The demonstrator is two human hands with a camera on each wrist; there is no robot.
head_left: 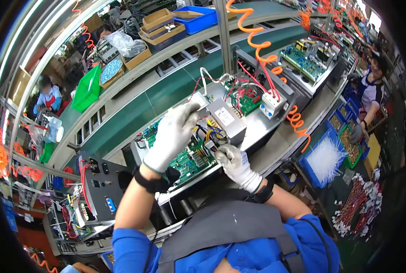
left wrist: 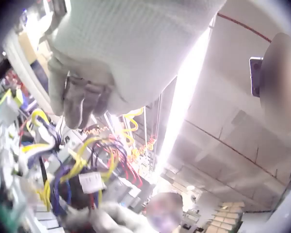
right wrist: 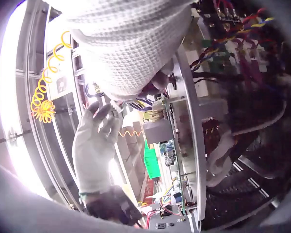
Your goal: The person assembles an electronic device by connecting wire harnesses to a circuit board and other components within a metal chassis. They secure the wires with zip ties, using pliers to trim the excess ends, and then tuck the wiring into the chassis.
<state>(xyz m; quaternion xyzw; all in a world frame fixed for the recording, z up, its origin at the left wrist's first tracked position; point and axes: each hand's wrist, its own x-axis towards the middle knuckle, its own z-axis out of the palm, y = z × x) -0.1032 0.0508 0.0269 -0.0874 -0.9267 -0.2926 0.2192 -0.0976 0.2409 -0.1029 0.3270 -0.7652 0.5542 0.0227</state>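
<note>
The left hand (head_left: 173, 134), in a white glove with grey fingertips, is raised over a green circuit board (head_left: 189, 161), beside a grey metal box (head_left: 225, 117) with a white label. Its fingers (left wrist: 82, 99) are loosely bent, with nothing visible between them. At the near side of the box, the gloved right hand (head_left: 239, 168) pinches a bundle of yellow, blue and black wires (head_left: 209, 133); a white tag (left wrist: 91, 182) hangs on the bundle. In the right wrist view the right hand (right wrist: 131, 48) hides most of its own grip, and the left hand (right wrist: 94, 150) is opposite it.
Another chassis with a green board (head_left: 303, 61) stands up the line at the right, a dark panelled unit (head_left: 103, 189) at the left. An orange coiled hose (head_left: 257, 43) hangs near a metal post (head_left: 223, 36). Blue trays (head_left: 319, 159) and a cable pile (head_left: 357, 204) are at the right.
</note>
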